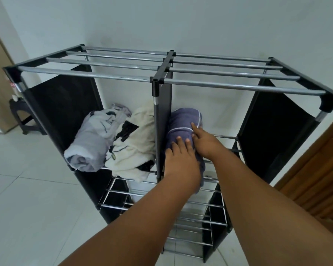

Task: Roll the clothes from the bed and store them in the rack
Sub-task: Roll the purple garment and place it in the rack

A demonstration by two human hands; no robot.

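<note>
A black rack with metal bars stands against the white wall. On its upper shelf, in the right compartment, lies a rolled purple garment with a white trim line. My left hand lies flat on the near end of the roll, fingers straight. My right hand presses on its right side, fingers stretched along the cloth. In the left compartment sit a rolled grey garment and a rolled cream garment with black patches, side by side.
The right compartment's shelf bars beside the purple roll are bare. Lower shelves of metal bars show below. A dark stool stands at the left by a door. A wooden door is at the right. White tile floor.
</note>
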